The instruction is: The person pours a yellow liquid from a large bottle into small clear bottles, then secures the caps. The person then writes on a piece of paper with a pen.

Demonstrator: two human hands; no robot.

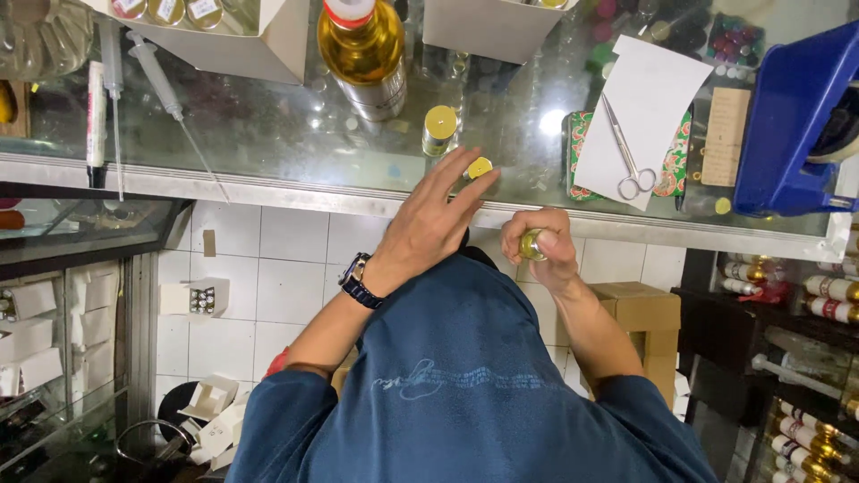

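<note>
The glass counter (pixel 295 134) is the landmark. The biggest hazard on it is the large amber bottle (pixel 362 49), standing at its far side: a careless reach could likely topple it and spill. Nearer the front edge stands 1 small gold-capped vial (pixel 439 130), light enough to be knocked over.

The left hand (pixel 429 224) hovers at that front edge, fingers spread, tips almost on a second yellow-capped vial (pixel 480 168); a nudge could send it off the edge onto the tiled floor (pixel 286 268).

The right hand (pixel 541 246), just below the front edge, is curled around a small gold-topped bottle (pixel 531 243); with nothing beneath it, a slip would probably break it.
</note>
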